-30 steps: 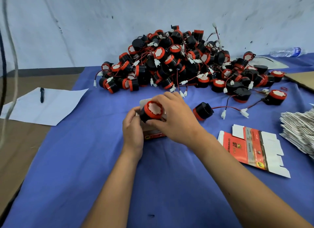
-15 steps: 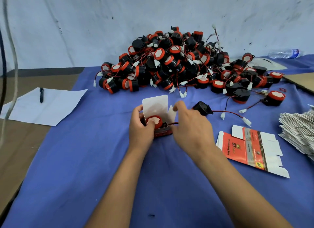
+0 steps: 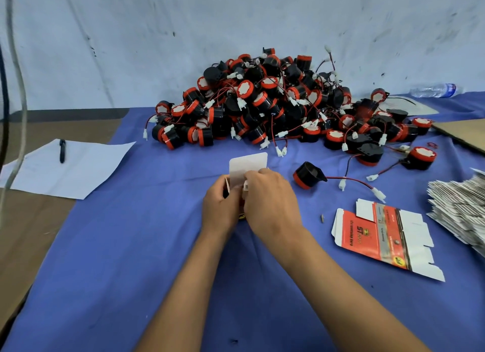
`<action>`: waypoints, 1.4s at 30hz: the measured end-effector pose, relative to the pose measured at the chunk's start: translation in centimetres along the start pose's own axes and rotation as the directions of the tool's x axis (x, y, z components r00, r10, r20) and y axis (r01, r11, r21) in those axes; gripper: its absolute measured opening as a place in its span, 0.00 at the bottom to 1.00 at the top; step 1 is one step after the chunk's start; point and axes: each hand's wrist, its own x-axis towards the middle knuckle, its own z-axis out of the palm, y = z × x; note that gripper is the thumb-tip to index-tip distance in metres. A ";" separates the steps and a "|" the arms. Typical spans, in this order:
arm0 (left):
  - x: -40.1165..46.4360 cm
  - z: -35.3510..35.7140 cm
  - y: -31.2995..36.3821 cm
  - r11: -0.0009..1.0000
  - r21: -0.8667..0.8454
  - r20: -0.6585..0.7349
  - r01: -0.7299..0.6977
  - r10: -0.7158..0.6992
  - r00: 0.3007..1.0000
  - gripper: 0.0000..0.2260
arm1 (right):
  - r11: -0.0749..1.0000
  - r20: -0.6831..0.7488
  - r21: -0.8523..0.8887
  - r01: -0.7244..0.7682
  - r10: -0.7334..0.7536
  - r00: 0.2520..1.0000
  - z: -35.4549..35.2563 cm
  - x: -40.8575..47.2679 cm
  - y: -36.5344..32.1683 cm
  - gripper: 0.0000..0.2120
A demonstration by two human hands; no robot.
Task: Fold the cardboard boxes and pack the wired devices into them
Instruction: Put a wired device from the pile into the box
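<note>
A small cardboard box [image 3: 248, 165] stands on the blue cloth at the centre, its white top flap upright. My left hand [image 3: 220, 207] grips the box's left side. My right hand [image 3: 270, 202] covers its right side and opening, fingers curled over a white connector at the flap. The device inside is hidden by my hands. One loose black and red wired device [image 3: 308, 175] lies just right of my hands, its red wire trailing right. A flat unfolded red and white box [image 3: 380, 236] lies further right. A big pile of wired devices [image 3: 262, 105] sits behind.
A stack of flat box blanks [image 3: 464, 207] lies at the right edge. A white paper sheet [image 3: 78, 168] with a black pen [image 3: 62, 150] is at the left. A plastic bottle [image 3: 435, 90] lies at the back right, and brown cardboard [image 3: 462, 133] beside it.
A second ago my right hand held the device above the box. It went down into the box, and now both hands close over the opening, hiding device and wire.
</note>
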 end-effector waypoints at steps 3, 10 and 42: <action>0.0 0.2 0.0 1.000 0.002 0.014 0.017 -0.017 1.000 0.06 | 1.000 -0.020 0.008 -0.030 0.030 0.999 0.1 0.0 0.1 0.08; 0.0 0.6 -0.1 0.999 0.000 0.040 -0.040 0.040 0.998 0.12 | 0.999 -0.071 -0.007 -0.044 0.044 0.997 -0.5 0.2 0.3 0.04; -0.5 0.4 0.7 0.997 -0.038 0.127 -0.069 0.073 0.989 0.10 | 0.970 0.040 -0.176 0.166 -0.161 0.986 0.6 -0.2 2.1 0.16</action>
